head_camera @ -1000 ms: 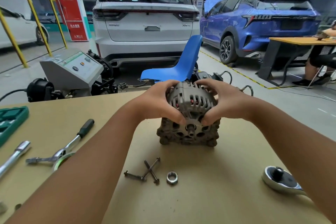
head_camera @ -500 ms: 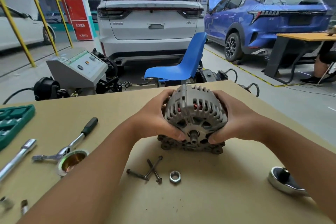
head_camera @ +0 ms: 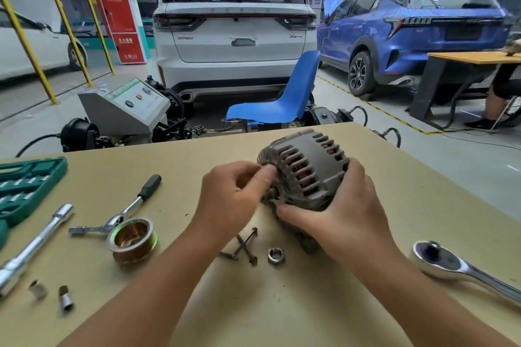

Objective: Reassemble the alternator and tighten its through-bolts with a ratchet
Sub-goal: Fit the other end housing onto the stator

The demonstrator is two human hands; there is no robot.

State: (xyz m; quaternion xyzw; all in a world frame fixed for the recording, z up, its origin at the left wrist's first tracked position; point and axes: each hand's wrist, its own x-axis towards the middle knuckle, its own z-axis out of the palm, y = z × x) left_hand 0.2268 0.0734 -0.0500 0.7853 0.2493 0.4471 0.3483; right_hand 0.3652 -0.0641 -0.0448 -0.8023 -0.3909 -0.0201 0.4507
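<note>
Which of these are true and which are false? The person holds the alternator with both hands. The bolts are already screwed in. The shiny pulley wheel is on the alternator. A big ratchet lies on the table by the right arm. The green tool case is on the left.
1. Both hands hold the alternator. True: the left hand touches its shaft end and the right hand grips it from below.
2. The bolts are screwed in. False: the bolts lie loose on the table, beside a nut.
3. The pulley is on the alternator. False: the pulley sits on the table, left of the left arm.
4. A big ratchet lies by the right arm. True.
5. The green tool case is on the left. True.
</note>
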